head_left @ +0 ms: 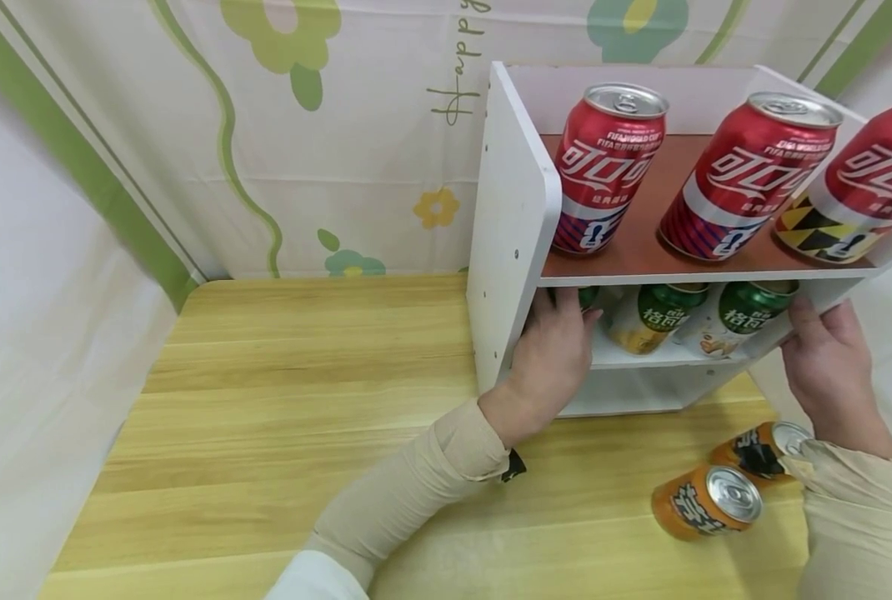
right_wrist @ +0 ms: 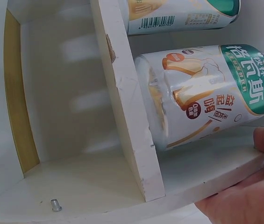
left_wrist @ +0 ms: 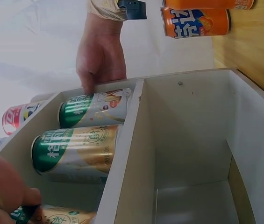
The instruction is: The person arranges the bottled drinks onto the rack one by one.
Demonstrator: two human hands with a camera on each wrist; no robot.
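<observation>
A white shelf unit [head_left: 517,208] with a red-brown top board stands on the table. On its middle level are green-topped drink cans, a gold one [head_left: 644,321] and a white one [head_left: 739,321]. My left hand [head_left: 551,354] reaches under the top board at the left end and grips another green-topped can [left_wrist: 64,215], mostly hidden by the hand in the head view. With the thumb inside and fingers outside, my right hand [head_left: 832,367] holds the front edge of the right side panel [right_wrist: 225,184], beside the white can.
Red cola cans [head_left: 611,171] stand in a row on the top board. The shelf's bottom compartment [left_wrist: 188,135] shows bare walls. Two orange soda cans [head_left: 694,504] stand on the wooden table [head_left: 266,433], in front of the shelf near my right sleeve. A flower-patterned curtain [head_left: 386,125] hangs behind.
</observation>
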